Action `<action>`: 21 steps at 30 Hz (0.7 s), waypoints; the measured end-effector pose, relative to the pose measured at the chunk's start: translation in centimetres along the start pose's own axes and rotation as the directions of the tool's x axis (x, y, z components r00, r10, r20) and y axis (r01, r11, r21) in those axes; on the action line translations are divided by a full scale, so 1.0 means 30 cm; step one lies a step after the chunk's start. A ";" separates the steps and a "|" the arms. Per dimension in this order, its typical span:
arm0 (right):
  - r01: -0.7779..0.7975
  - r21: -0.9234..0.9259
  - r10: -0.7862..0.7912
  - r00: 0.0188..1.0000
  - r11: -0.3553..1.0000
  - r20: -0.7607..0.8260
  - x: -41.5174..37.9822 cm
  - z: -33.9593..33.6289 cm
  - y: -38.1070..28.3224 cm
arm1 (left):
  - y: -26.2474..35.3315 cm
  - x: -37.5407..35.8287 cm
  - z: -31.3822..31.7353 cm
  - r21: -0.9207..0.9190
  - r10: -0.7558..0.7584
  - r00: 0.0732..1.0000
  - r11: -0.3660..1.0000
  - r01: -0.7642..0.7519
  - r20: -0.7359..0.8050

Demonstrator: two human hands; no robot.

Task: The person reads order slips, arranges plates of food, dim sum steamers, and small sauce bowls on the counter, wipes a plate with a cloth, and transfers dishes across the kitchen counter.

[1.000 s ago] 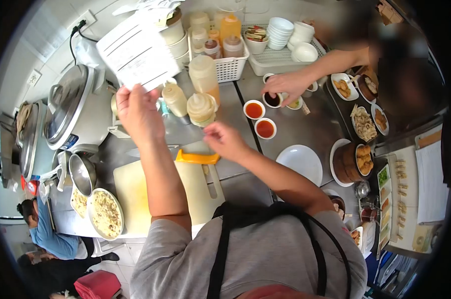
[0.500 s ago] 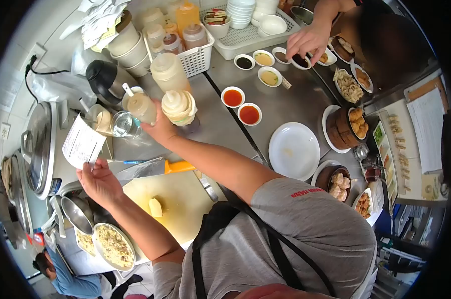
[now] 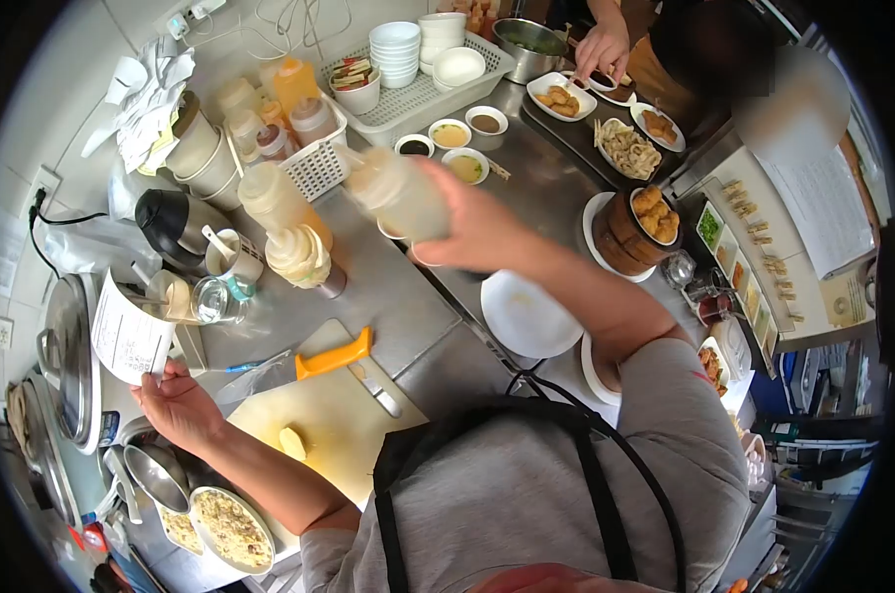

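My left hand point(image 3: 179, 405) pinches the lower edge of a printed paper slip point(image 3: 131, 336) at the left. In my right hand point(image 3: 477, 222) is a squeeze bottle point(image 3: 398, 193) with pale contents, tilted and blurred, raised over the steel counter point(image 3: 368, 287). The bottle partly hides the small sauce bowls behind it. A white plate point(image 3: 531, 314) lies just below my right wrist. Near my left forearm, a yellow piece of food point(image 3: 291, 443) rests on the cutting board point(image 3: 339, 445), beside a knife with an orange handle point(image 3: 334, 358).
Other squeeze bottles point(image 3: 275, 193) and a white basket point(image 3: 314, 168) stand at the back. Sauce bowls point(image 3: 450, 133) and a bamboo steamer point(image 3: 625, 237) are on the right side. A co-worker's hand point(image 3: 603, 47) reaches over dishes at the top right. Fried rice point(image 3: 232, 529) sits lower left.
My right hand has lifted the squeeze bottle from beside the cups and carried it right. The view has shifted. The co-worker's hand has moved from the sauce bowls to the dishes further right.
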State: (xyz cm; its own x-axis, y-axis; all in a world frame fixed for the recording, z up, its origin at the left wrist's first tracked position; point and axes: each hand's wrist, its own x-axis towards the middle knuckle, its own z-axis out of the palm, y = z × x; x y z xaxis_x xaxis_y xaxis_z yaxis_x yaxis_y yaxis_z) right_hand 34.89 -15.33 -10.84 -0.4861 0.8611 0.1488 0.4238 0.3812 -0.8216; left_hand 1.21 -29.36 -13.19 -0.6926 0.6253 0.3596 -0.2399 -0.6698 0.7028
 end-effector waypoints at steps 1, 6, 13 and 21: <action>-0.085 -0.147 0.087 0.996 0.985 0.006 -0.004 -0.050 0.067 | -0.009 -0.007 0.017 0.003 0.002 1.000 1.000 -0.002 -0.008; -0.375 -0.657 0.415 0.904 0.654 -0.102 -0.058 -0.195 0.413 | -0.041 -0.038 0.086 0.033 -0.010 0.999 0.999 0.012 -0.047; -0.470 -0.795 0.471 0.840 0.385 -0.269 -0.069 -0.239 0.556 | -0.104 -0.075 0.113 0.168 0.003 0.998 0.986 0.008 -0.065; -0.312 -0.927 0.360 0.906 0.210 -0.224 0.042 -0.228 0.575 | -0.134 -0.088 0.145 0.253 -0.026 0.999 0.967 0.037 -0.044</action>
State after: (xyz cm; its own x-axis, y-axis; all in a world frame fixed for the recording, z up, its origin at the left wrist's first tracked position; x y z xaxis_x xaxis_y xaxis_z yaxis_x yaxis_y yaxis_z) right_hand 46.81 -5.38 -21.05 -0.1166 0.9925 -0.0374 0.9488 0.1224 0.2911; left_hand 6.97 -26.59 -14.29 -0.7150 0.6248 0.3137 -0.0854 -0.5234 0.8478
